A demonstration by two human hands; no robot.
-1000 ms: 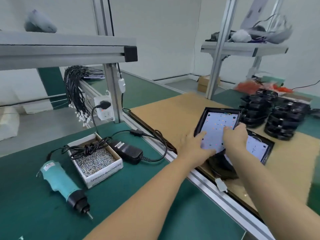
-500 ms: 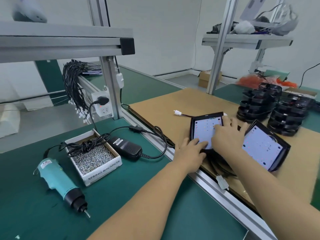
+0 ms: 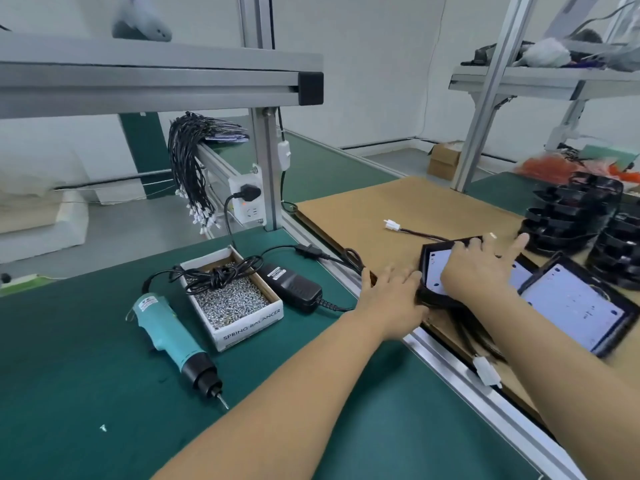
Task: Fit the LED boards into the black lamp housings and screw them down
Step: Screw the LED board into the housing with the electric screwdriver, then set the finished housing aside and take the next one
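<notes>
While the right hand (image 3: 479,268) lies flat with fingers spread on the white LED board (image 3: 437,271), that board sits inside a black lamp housing (image 3: 429,296) on the brown cardboard sheet (image 3: 398,206), at about 3 o'clock from the middle of the view. At the housing's 9 o'clock edge the left hand (image 3: 391,296) rests against its rim, fingers fairly straight and laid along the side; whether the thumb hooks under the rim cannot be told. Just beside it at 4 o'clock lies a second housing with its board (image 3: 575,306), tilted, its near corner overhanging dark wires. A lead with a white connector (image 3: 391,224) runs out from the first housing toward 11 o'clock. Stacks of empty black housings (image 3: 571,216) stand at 2 o'clock, well apart from the hands. Out at 9 o'clock, on the green mat (image 3: 86,393), a cardboard box of screws (image 3: 230,299) sits with a coiled black cable over it; a black power adapter (image 3: 292,287) lies just beside the box at its 3 o'clock, and a teal electric screwdriver (image 3: 169,334) lies at its 8 o'clock, bit pointing toward 5 o'clock. A bundle of black leads (image 3: 188,168) hangs from the frame rail at 11 o'clock.
</notes>
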